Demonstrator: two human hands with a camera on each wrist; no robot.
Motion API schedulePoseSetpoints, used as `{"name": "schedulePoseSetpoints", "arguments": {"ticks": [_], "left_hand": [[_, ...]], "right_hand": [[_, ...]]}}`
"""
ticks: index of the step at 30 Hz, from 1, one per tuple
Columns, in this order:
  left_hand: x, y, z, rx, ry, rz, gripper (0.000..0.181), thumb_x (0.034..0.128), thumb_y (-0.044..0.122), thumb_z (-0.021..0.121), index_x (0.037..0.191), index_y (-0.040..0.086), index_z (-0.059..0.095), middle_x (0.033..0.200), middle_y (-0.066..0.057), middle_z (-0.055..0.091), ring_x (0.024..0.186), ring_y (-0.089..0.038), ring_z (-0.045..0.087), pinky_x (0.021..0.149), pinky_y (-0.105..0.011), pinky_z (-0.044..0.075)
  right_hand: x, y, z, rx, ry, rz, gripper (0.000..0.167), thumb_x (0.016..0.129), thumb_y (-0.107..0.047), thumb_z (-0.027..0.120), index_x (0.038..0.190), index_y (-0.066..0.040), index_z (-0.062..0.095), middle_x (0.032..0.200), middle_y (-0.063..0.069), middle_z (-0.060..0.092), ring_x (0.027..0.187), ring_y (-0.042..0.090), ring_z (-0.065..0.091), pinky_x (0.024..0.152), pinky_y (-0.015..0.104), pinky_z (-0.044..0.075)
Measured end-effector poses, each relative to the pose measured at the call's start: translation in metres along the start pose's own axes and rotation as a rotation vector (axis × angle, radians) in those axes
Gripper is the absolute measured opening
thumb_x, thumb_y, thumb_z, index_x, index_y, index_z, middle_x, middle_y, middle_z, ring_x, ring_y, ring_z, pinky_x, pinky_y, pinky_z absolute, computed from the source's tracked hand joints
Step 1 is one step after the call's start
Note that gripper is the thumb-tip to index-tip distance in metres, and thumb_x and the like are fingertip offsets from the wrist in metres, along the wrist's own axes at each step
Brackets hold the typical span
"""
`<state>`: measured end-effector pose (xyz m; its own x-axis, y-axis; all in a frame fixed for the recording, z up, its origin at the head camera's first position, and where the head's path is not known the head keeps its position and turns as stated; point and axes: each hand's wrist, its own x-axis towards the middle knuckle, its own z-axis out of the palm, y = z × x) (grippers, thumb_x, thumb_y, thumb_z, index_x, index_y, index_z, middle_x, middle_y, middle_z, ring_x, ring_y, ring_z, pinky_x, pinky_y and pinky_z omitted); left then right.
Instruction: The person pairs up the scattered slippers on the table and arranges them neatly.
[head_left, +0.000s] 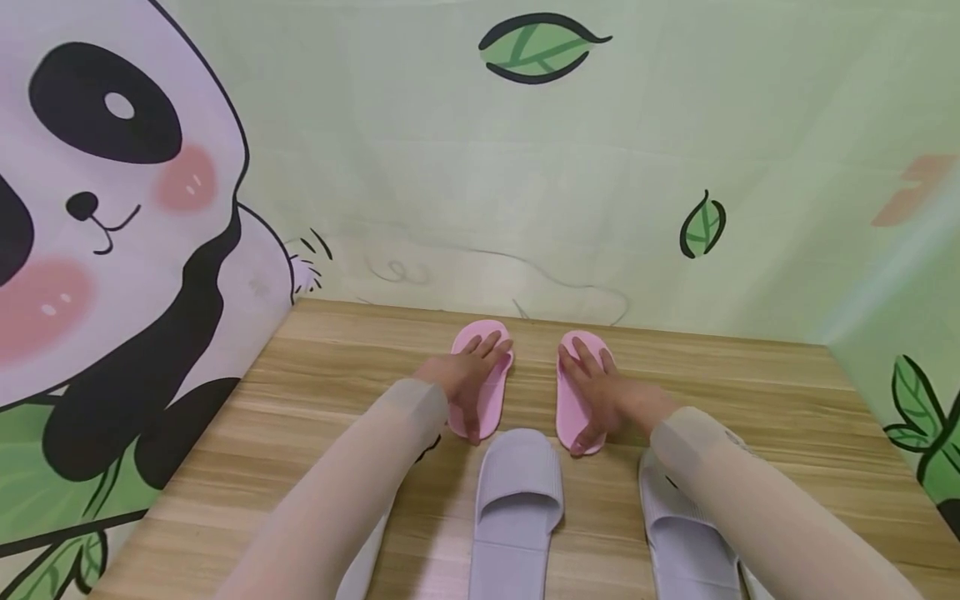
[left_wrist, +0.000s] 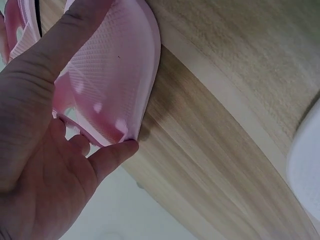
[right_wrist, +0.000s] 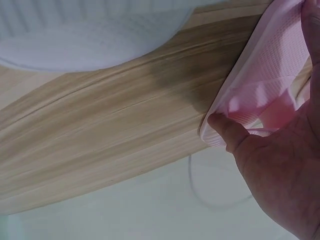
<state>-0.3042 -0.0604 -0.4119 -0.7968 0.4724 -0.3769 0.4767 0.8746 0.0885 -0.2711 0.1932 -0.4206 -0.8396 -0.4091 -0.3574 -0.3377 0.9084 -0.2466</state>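
Note:
My left hand [head_left: 467,375] is spread over the left pink slipper [head_left: 492,396], its fingers across the front part and its thumb towards the heel. Over the right pink slipper [head_left: 570,408] lies my right hand [head_left: 600,396] in a mirrored pose. Both slippers rest flat on the wood-look floor, toes towards the wall. In the left wrist view the little finger touches the edge of the left pink slipper [left_wrist: 112,65] and the thumb lies along its textured insole. The right wrist view has a fingertip on the edge of the right pink slipper [right_wrist: 265,65]. My hands partly hide both slippers.
A grey slipper [head_left: 521,479] stands behind the pink pair, between my forearms. Another grey slipper [head_left: 667,500] is partly under my right sleeve [head_left: 757,492]. A pale green wall [head_left: 420,167] with leaf drawings closes the far side; a panda picture [head_left: 150,292] covers the left.

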Motion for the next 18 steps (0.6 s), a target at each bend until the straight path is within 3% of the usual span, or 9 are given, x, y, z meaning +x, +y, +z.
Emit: {"name": "schedulePoseSetpoints", "arguments": {"ticks": [9, 18], "left_hand": [[0.007, -0.001, -0.002, -0.023, -0.014, 0.010, 0.155, 0.0564, 0.041, 0.103, 0.168, 0.027, -0.004, 0.177, -0.001, -0.007, 0.164, -0.028, 0.002, 0.114, -0.061, 0.043], [0.016, 0.001, -0.003, -0.020, -0.018, 0.018, 0.157, 0.0552, 0.040, 0.104, 0.168, 0.026, -0.004, 0.177, -0.001, -0.008, 0.164, -0.029, 0.001, 0.121, -0.057, 0.036]], "right_hand": [[0.007, 0.000, -0.003, -0.004, 0.012, 0.014, 0.148, 0.066, -0.047, 0.096, 0.167, -0.010, -0.005, 0.172, 0.023, -0.017, 0.153, 0.061, -0.005, 0.116, 0.074, 0.028], [0.017, -0.001, -0.002, -0.023, 0.009, 0.003, 0.148, 0.065, -0.049, 0.096, 0.167, -0.011, -0.005, 0.172, 0.022, -0.017, 0.154, 0.060, -0.005, 0.115, 0.076, 0.028]]}}
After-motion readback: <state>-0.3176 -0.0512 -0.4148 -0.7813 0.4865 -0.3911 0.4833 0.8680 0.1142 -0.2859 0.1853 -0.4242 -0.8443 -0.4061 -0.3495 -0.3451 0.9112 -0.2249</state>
